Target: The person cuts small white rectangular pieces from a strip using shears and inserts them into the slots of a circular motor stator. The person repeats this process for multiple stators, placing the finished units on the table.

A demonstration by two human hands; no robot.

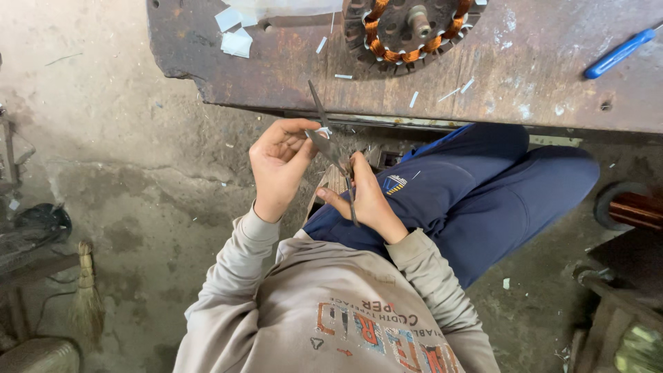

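Observation:
My right hand (366,200) grips the handles of dark metal scissors (331,141), whose blades point up toward the bench edge. My left hand (280,166) pinches a small pale strip of paper-like sheet (324,130) at the blades. Both hands hover above my lap, in front of the worn wooden bench (290,69). On the bench top sits a round motor stator (414,27) with orange copper windings. White paper scraps (235,31) lie scattered on the bench around it.
A blue pen-like tool (619,54) lies at the bench's right end. My legs in blue trousers (497,193) are folded under the bench. A small broom (86,293) lies on the concrete floor at left. Dark clutter and copper-wound parts (632,207) stand at right.

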